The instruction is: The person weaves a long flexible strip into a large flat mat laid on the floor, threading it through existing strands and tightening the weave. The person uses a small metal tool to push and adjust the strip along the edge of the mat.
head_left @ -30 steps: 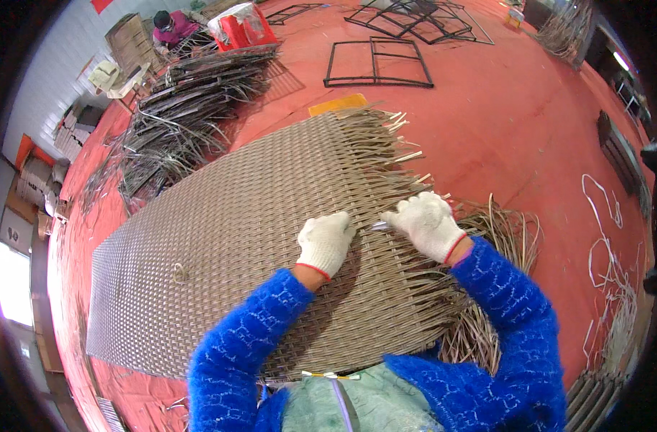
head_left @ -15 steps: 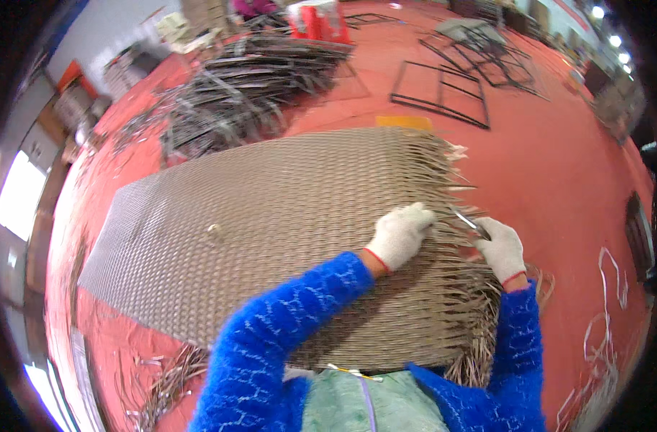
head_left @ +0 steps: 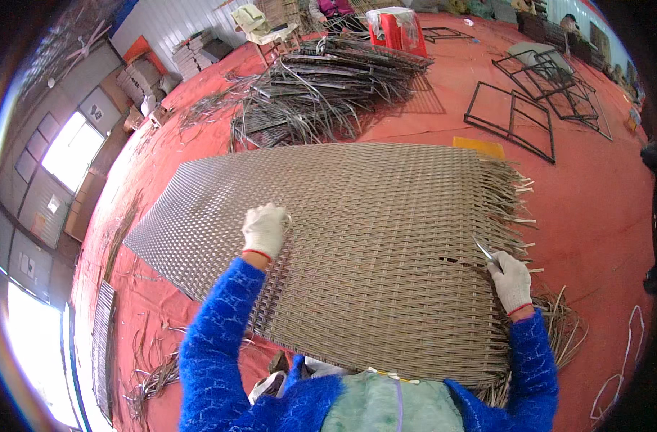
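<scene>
A large brown woven wicker panel (head_left: 371, 216) lies in front of me, with loose strand ends (head_left: 505, 183) fringing its right edge. My left hand (head_left: 264, 232), in a white knit glove, is on the panel's left half, its fingers closed around a small pale roll (head_left: 289, 222) that is mostly hidden. At the right edge my right hand (head_left: 513, 279), gloved too, grips a slim pointed metal tool (head_left: 483, 248). The tool's tip points away and to the left, over the weave. Left of that tip, a short dark gap (head_left: 452, 260) shows in the weave.
Dark strips and panels (head_left: 321, 93) are heaped beyond the panel. Black metal frames (head_left: 512, 119) lie on the red floor (head_left: 443, 111) at the far right. A red stool (head_left: 400, 32) and a chair (head_left: 267, 32) stand farther back. Cut strips (head_left: 155, 374) litter the lower left.
My left hand has moved left from near the fringe to the small pale roll on the panel. My right hand stays by the right edge with the tool. The view has turned left.
</scene>
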{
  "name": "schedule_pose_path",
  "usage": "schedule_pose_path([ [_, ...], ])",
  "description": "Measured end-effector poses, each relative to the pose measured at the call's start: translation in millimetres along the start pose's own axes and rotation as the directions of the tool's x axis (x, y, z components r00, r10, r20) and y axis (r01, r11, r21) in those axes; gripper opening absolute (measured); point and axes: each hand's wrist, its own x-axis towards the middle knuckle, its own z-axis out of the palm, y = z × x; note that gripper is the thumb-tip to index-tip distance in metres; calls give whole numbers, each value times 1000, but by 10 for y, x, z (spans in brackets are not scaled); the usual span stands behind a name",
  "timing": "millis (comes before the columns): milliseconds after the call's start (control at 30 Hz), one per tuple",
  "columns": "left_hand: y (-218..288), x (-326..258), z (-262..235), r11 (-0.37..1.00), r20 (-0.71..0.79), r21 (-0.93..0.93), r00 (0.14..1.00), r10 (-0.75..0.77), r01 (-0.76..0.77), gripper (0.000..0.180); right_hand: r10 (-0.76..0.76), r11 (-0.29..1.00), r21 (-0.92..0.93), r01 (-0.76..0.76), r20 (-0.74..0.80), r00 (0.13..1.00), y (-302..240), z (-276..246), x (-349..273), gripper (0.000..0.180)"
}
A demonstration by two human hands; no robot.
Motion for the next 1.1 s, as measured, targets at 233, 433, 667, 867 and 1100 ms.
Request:
schedule_pose_path([
  [233, -417, -59, 213, 980, 102, 78, 980, 173, -181, 20, -24, 987, -158, 36, 80, 997, -54, -91, 3, 22],
  [433, -480, -31, 59, 747, -347, -597, 933, 90, -294, 13, -163, 936, 304, 179, -77, 984, -59, -136, 100, 17],
  [667, -313, -10, 441, 129, 156, -974, 962, -223, 187, 5, -57, 549, 819, -164, 233, 971, 78, 203, 372, 22],
  [867, -352, -123, 628, 138, 122, -983, 993, -1, 121, 14, 162, 392, 835, -386, 350, 923, 422, 125, 297, 23],
  [1100, -333, -336, 623, 13, 186, -982, 974, 125, 186, 26, 261, 166, 904, -394, 344, 902, 1170, -85, 191, 31],
])
